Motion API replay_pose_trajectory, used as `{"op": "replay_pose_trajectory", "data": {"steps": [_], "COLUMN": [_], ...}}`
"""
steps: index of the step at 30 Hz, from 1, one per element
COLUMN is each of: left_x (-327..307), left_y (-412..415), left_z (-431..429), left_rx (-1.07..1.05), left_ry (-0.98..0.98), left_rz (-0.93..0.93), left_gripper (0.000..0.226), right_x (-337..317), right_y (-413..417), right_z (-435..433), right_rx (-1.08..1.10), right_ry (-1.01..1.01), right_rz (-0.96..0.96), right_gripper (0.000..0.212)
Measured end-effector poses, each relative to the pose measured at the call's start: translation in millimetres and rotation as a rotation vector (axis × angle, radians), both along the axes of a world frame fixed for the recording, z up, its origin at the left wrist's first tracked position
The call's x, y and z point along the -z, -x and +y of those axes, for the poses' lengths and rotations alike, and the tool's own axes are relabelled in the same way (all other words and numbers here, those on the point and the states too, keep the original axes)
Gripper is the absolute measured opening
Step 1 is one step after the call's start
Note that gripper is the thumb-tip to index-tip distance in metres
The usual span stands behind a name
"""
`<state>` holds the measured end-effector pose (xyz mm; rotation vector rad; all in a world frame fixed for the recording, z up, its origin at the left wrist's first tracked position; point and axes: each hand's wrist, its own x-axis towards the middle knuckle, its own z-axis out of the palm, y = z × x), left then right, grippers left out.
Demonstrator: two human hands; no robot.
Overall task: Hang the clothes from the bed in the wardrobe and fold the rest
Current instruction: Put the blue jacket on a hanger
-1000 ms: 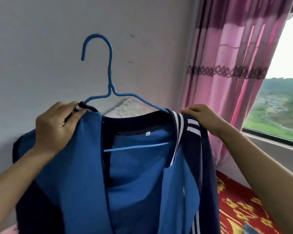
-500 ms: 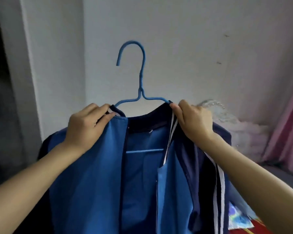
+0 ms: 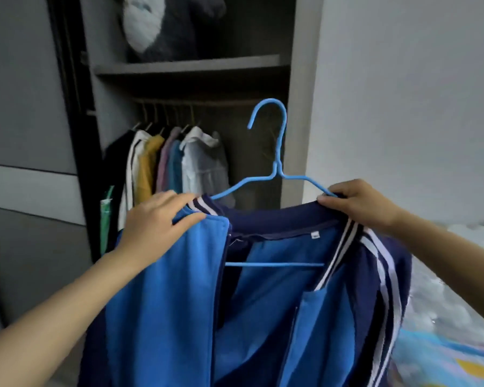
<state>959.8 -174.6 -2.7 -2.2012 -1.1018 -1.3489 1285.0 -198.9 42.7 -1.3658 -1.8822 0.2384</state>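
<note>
A blue and navy jacket (image 3: 277,311) with white stripes hangs on a blue wire hanger (image 3: 277,163), held up in front of me. My left hand (image 3: 157,222) grips the jacket's left shoulder at the collar. My right hand (image 3: 358,202) grips the right shoulder together with the hanger's arm. The hanger's hook points up in front of the open wardrobe (image 3: 190,88), just right of and below its rail (image 3: 207,103).
Several garments (image 3: 173,166) hang on the left part of the rail; the right part is bare. A shelf (image 3: 187,65) above holds a dark and white bundle (image 3: 165,23). A grey wardrobe door (image 3: 25,135) stands at left, a white wall (image 3: 403,93) at right, bedding (image 3: 453,317) at lower right.
My view has swung left from the curtain and wall to the open wardrobe. Both hands keep their grip on the jacket's shoulders, and the hanger now sits before the wardrobe.
</note>
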Motion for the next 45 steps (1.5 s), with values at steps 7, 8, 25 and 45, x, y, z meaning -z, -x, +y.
{"op": "replay_pose_trajectory", "data": {"steps": [7,8,25,45], "left_x": [27.6,31.1,38.2,-6.5], "left_y": [100.6,110.3,66.7,46.5], "left_z": [40.5,51.5,270.2,429.7], "left_rx": [-0.163,-0.155,-0.176,-0.152], "left_ry": [0.159,0.175,0.400,-0.489], "left_rz": [0.038,0.011,0.406,0.727], "left_gripper": [0.057,0.054,0.074,0.020], "right_x": [14.7,16.8,-15.1,-14.6], "right_y": [85.5,90.9,49.4,106.4], "right_z": [57.5,63.8,151.5,172.7], "right_rx": [-0.036,-0.032,0.299,0.889], "right_ry": [0.035,0.047,0.057,-0.065], "right_rz": [0.074,0.099,0.185,0.593], "right_gripper": [0.028,0.025,0.026,0.008]}}
